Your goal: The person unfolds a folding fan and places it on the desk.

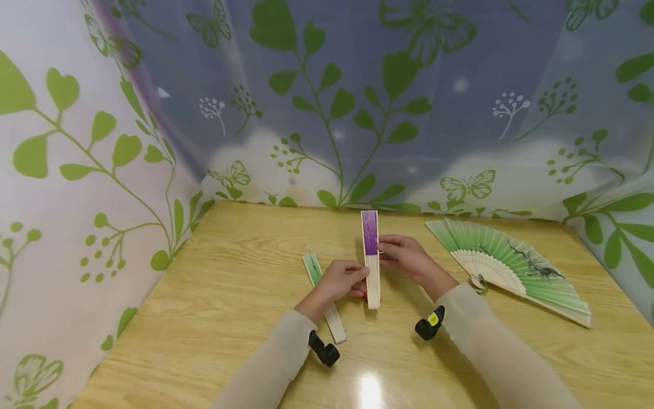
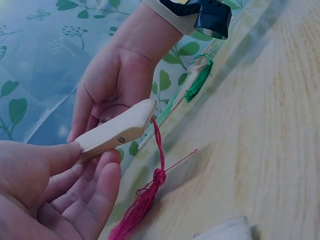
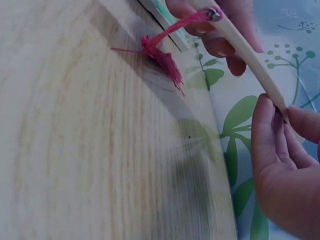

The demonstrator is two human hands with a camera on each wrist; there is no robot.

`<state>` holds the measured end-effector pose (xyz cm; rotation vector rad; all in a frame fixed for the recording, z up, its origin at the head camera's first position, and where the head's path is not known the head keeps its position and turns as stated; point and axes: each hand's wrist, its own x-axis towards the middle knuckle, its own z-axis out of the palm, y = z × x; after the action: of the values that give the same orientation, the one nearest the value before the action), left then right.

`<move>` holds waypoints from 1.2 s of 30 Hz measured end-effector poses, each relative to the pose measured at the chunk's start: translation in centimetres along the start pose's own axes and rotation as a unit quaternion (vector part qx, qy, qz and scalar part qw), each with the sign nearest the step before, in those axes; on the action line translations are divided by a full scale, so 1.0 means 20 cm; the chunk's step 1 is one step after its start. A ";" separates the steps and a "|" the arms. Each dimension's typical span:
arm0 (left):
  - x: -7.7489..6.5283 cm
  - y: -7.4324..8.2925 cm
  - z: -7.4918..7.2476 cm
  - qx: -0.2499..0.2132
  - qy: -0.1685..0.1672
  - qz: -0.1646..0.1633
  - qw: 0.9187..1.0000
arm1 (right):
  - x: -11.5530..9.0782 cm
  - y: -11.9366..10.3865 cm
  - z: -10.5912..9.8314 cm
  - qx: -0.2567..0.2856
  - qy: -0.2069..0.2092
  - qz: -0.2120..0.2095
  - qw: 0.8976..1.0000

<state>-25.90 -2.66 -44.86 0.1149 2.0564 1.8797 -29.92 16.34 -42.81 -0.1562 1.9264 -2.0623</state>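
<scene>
A folded hand fan [image 1: 374,278] with a purple cloth end and pale ribs stands nearly upright over the table, between the two hands. My left hand [image 1: 334,281] pinches its ribs, thumb on one face and fingers behind. My right hand [image 1: 409,260] holds the purple part from the other side, thumb and fingertips at its edge. From the fan's riveted end hangs a red tassel [image 2: 142,200], seen in both wrist views. Under my left hand lies a folded green fan [image 1: 334,324], partly covered by that hand.
A spread green fan [image 1: 480,241] with a dark branch pattern lies on the wooden table [image 1: 204,307] at the right, its green tassel [image 2: 200,82] by the pivot. Leaf-patterned curtains [image 1: 317,147] border the back and sides.
</scene>
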 end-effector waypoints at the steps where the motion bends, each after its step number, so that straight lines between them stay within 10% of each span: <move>1: 0.00 0.00 0.00 0.000 0.001 0.001 1.000 | 0.00 0.00 0.00 0.000 -0.005 -0.003 1.000; 36: -0.03 0.01 0.00 -0.016 0.014 0.056 0.998 | -0.11 0.01 0.04 0.038 -0.004 -0.020 0.999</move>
<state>-25.34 -2.92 -44.53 0.2008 2.0769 1.9909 -27.68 16.24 -42.56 -0.1875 1.8514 -2.1542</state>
